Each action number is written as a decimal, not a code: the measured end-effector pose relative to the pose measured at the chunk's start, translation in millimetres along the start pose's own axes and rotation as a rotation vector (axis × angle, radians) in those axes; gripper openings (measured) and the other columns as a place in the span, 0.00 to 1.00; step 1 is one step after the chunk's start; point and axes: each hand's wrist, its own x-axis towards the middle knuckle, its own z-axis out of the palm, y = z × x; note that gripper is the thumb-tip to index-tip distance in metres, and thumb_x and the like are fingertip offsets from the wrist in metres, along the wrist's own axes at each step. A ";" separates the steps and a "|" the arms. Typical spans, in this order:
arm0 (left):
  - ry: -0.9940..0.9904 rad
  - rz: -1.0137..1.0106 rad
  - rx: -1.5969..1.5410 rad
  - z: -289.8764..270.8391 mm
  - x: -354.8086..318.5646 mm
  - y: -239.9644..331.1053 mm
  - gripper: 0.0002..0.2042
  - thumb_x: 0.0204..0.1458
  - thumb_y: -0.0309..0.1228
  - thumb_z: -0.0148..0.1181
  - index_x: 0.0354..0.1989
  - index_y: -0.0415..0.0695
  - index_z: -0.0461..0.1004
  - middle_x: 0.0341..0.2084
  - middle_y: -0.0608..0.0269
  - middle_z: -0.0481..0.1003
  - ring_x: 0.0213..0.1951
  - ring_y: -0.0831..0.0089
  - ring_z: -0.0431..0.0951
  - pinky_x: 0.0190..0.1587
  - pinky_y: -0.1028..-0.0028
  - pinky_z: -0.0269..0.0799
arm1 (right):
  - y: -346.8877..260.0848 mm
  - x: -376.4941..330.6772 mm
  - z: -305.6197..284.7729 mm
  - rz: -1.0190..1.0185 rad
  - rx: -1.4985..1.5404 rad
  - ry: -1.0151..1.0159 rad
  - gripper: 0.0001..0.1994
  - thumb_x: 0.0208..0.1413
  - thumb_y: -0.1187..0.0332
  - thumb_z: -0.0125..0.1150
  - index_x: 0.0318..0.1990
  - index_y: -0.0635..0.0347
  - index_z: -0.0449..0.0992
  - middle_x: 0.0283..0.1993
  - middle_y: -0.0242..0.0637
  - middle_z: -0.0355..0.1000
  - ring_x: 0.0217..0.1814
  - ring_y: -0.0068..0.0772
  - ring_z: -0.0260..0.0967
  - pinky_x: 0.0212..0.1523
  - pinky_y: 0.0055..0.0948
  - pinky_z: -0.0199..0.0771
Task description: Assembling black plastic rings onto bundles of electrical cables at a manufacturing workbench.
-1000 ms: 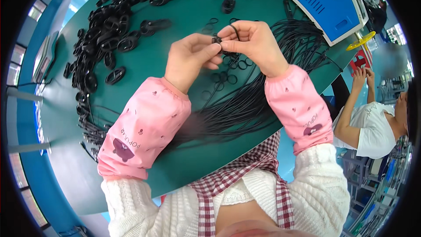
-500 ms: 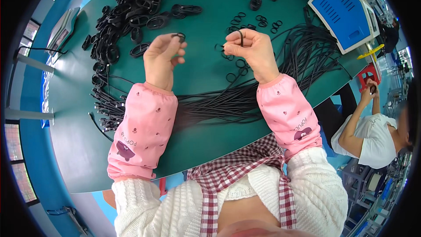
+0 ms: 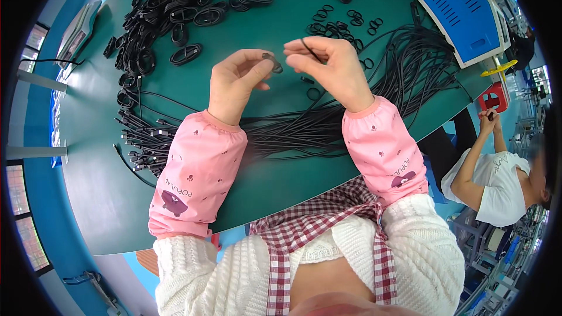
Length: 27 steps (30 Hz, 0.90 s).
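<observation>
Cables smooth, plastic-looking; tabletop smooth, faintly glossy; sweater rough knit.

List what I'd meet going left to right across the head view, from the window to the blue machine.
Window → cable plugs → left hand → dark band at its fingertips → right hand → blue machine.

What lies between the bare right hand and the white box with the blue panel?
In the head view, small round black rings and then long thin black cables lie between the right hand and the box.
</observation>
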 end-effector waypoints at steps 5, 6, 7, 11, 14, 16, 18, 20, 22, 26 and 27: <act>-0.013 0.032 0.079 1.2 0.7 -4.4 0.10 0.54 0.26 0.62 0.42 0.34 0.76 0.32 0.62 0.77 0.29 0.79 0.74 0.32 0.81 0.70 | 11.9 7.4 5.2 -0.048 -0.012 0.020 0.07 0.48 0.77 0.65 0.35 0.70 0.77 0.29 0.36 0.77 0.30 0.20 0.74 0.34 0.20 0.73; -0.016 0.019 0.075 2.5 0.5 -5.2 0.10 0.54 0.26 0.62 0.42 0.34 0.76 0.32 0.62 0.77 0.29 0.79 0.74 0.32 0.81 0.70 | 12.4 7.8 1.0 -0.047 0.034 0.048 0.07 0.48 0.78 0.65 0.35 0.70 0.77 0.29 0.35 0.77 0.30 0.20 0.74 0.34 0.20 0.73; -0.006 0.034 0.095 3.5 0.6 -4.3 0.10 0.54 0.26 0.62 0.43 0.34 0.76 0.33 0.61 0.78 0.29 0.79 0.73 0.32 0.81 0.70 | 11.9 6.5 -1.8 -0.047 0.078 0.076 0.07 0.48 0.78 0.64 0.36 0.69 0.77 0.29 0.34 0.76 0.30 0.20 0.73 0.33 0.19 0.73; 0.061 0.016 0.035 2.3 3.2 -6.5 0.10 0.55 0.26 0.61 0.43 0.34 0.75 0.30 0.63 0.76 0.27 0.80 0.72 0.31 0.82 0.69 | 13.2 1.4 -4.3 0.022 0.083 0.120 0.06 0.48 0.80 0.64 0.35 0.68 0.77 0.29 0.33 0.75 0.29 0.19 0.71 0.32 0.18 0.72; 0.138 -0.003 0.015 -3.4 4.2 -6.6 0.09 0.57 0.27 0.59 0.43 0.35 0.75 0.28 0.66 0.74 0.26 0.81 0.71 0.30 0.82 0.69 | 19.9 3.4 -13.4 -0.054 -0.052 0.209 0.06 0.49 0.80 0.62 0.36 0.68 0.77 0.29 0.33 0.75 0.30 0.19 0.71 0.32 0.18 0.72; 0.132 0.002 0.018 -3.5 5.7 -10.5 0.08 0.58 0.27 0.57 0.42 0.36 0.75 0.28 0.67 0.73 0.26 0.82 0.70 0.29 0.82 0.68 | 20.4 1.2 -15.5 -0.015 0.027 0.187 0.06 0.50 0.80 0.62 0.37 0.69 0.77 0.29 0.33 0.75 0.30 0.19 0.71 0.33 0.17 0.72; 0.131 0.001 0.022 -3.9 4.6 -13.3 0.08 0.59 0.27 0.56 0.42 0.36 0.75 0.28 0.68 0.72 0.26 0.83 0.70 0.28 0.82 0.68 | 19.4 -1.1 -14.4 0.037 0.103 0.121 0.07 0.53 0.79 0.61 0.40 0.68 0.77 0.31 0.33 0.76 0.31 0.19 0.71 0.35 0.17 0.71; -0.011 -0.009 0.048 -3.3 4.1 -15.5 0.08 0.60 0.28 0.54 0.43 0.37 0.74 0.29 0.68 0.72 0.26 0.84 0.69 0.27 0.81 0.67 | 19.5 -1.7 -13.3 0.036 0.112 0.107 0.07 0.53 0.78 0.61 0.40 0.68 0.77 0.31 0.33 0.76 0.31 0.19 0.71 0.35 0.17 0.71; -0.051 -0.015 0.044 -2.0 2.9 -14.8 0.08 0.61 0.28 0.54 0.43 0.37 0.74 0.29 0.68 0.71 0.26 0.84 0.68 0.27 0.82 0.67 | 19.9 -2.7 -13.1 0.038 0.120 0.095 0.07 0.53 0.78 0.61 0.40 0.68 0.77 0.31 0.34 0.76 0.31 0.19 0.71 0.35 0.18 0.71; -0.092 -0.012 0.073 0.9 1.3 -11.9 0.09 0.61 0.28 0.53 0.44 0.36 0.74 0.29 0.68 0.71 0.25 0.84 0.67 0.27 0.82 0.67 | 15.3 -4.7 -12.2 -0.007 -0.135 0.071 0.08 0.52 0.76 0.63 0.39 0.69 0.77 0.30 0.34 0.77 0.31 0.19 0.72 0.34 0.18 0.71; -0.090 -0.014 0.073 2.2 1.0 -11.5 0.09 0.61 0.28 0.53 0.44 0.36 0.74 0.29 0.68 0.71 0.25 0.84 0.67 0.27 0.82 0.67 | 14.0 -5.7 -12.3 -0.042 -0.333 0.072 0.08 0.50 0.76 0.64 0.37 0.69 0.77 0.29 0.34 0.77 0.30 0.20 0.72 0.33 0.19 0.72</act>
